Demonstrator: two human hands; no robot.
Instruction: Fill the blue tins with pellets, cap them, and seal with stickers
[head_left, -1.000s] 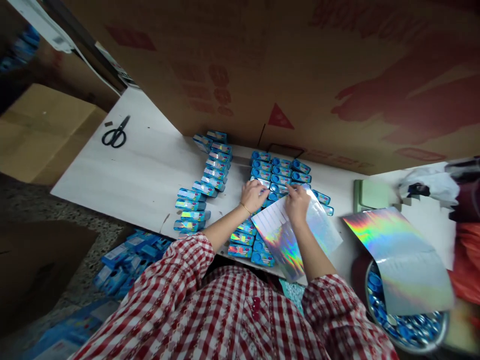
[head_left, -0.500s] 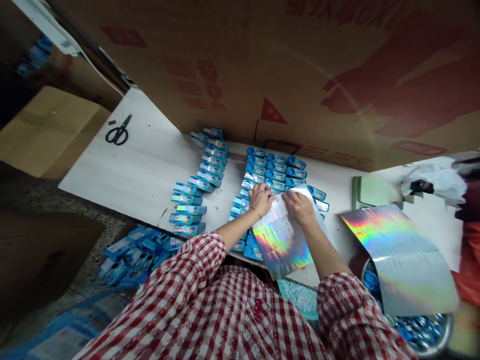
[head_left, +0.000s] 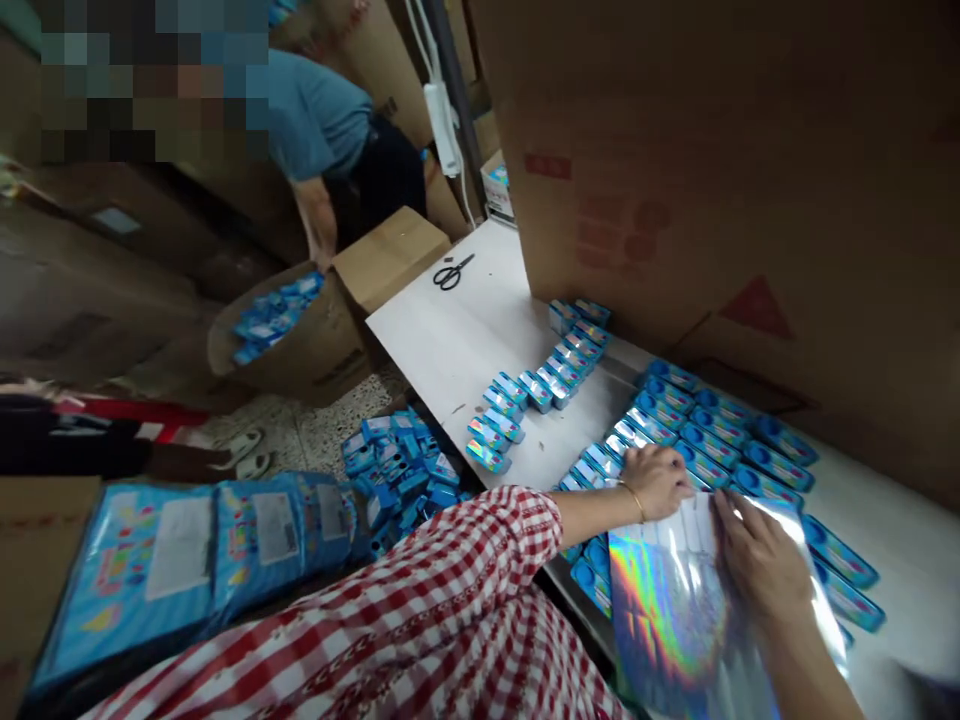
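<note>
A shiny holographic sticker sheet (head_left: 660, 610), with pale label-like strips near its top, lies over rows of small blue boxes (head_left: 709, 445) on the table. My right hand (head_left: 765, 555) has its fingers bent together and gripping the sheet's upper part. Beside it, my left hand (head_left: 657, 482) is curled at the sheet's top left edge, over the boxes. Its fingertips are turned down, and what they pinch is hidden. More blue boxes (head_left: 501, 405) stand on edge in a curving line to the left.
Black scissors (head_left: 454, 272) lie on the white table (head_left: 442, 330). A large cardboard carton (head_left: 637, 150) walls the table's back. Left are a heap of blue boxes (head_left: 405, 465), wrapped blue packs (head_left: 187, 560) and a co-worker's arm (head_left: 319, 215) at a filled carton (head_left: 315, 350).
My view has swung left, bringing the co-worker, filled carton and wrapped packs into sight. Both hands stay at the top of the sheet, close together.
</note>
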